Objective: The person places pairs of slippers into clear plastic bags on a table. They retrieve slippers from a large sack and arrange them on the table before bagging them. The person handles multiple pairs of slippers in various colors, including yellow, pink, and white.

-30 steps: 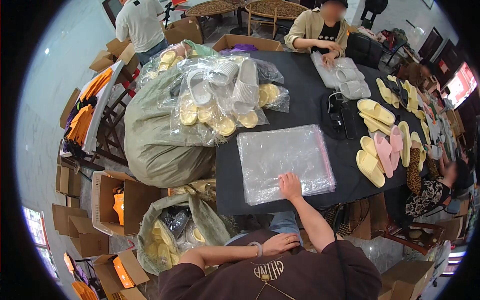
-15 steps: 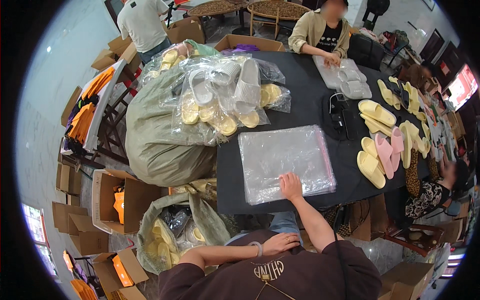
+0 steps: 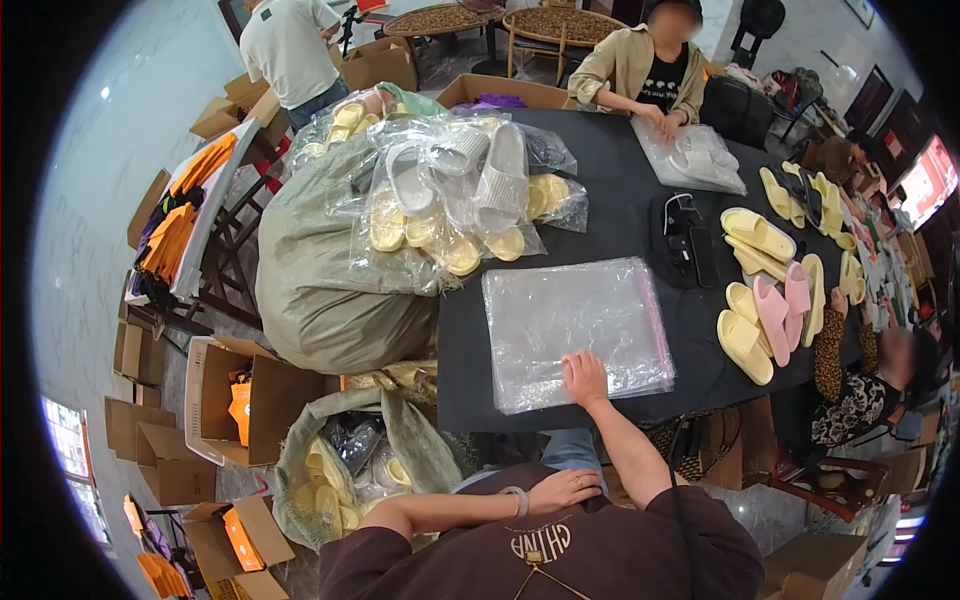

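Note:
A stack of clear plastic bags [image 3: 570, 320] with a pinkish edge strip lies on the black-covered table in front of me. My right hand [image 3: 584, 377] rests on the stack's near edge, fingers lying on the plastic and holding nothing. My left hand [image 3: 565, 490] lies flat across my lap, with a ring on a finger and a band at the wrist. Right of the stack are yellow slippers [image 3: 743, 345] and a pink pair [image 3: 770, 315]. Bagged light-grey slippers [image 3: 502, 180] and yellow slippers [image 3: 460, 252] are heaped beyond the stack's left side.
A large green sack [image 3: 330, 290] stands against the table's left side; an open sack [image 3: 400, 440] of yellow slippers is below it. Glasses and a dark phone [image 3: 700, 245] lie beyond the bags. Opposite, a person handles bagged slippers [image 3: 695, 155]. Cardboard boxes [image 3: 265, 400] stand at left.
My hands stay in place as the view shifts slightly. Across the table, the grey slippers now lie farther inside their bag. At right, a person's hand has come in beside the yellow slippers.

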Tool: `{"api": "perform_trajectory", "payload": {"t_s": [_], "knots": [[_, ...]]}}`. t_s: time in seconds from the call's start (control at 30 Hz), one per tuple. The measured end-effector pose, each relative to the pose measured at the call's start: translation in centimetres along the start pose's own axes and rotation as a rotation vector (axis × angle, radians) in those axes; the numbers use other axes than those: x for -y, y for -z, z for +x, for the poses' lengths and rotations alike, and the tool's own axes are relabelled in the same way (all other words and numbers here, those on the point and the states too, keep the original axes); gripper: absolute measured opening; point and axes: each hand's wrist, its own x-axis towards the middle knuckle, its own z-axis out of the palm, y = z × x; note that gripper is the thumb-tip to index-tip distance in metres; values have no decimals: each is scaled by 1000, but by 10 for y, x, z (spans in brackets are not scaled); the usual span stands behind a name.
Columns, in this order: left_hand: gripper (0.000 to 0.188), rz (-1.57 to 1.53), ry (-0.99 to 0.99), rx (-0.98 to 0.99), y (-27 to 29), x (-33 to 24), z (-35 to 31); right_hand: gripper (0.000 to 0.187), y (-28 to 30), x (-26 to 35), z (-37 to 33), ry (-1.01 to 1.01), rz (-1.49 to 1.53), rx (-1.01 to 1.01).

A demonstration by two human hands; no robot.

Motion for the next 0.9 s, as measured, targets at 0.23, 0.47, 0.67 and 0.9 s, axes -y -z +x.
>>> {"api": "perform_trajectory", "payload": {"t_s": [0.23, 0.47, 0.67, 0.9], "knots": [[44, -11, 13, -12, -1, 1, 1, 11, 0, 1, 1, 4, -12, -18], [42, -9, 4, -1, 0, 2, 1, 12, -2, -1, 0, 2, -13, -18], [43, -10, 10, 6, -5, 4, -3, 12, -2, -1, -1, 0, -17, -8], [44, -26, 18, 11, 1, 1, -1, 11, -2, -1, -1, 4, -19, 1]]}}
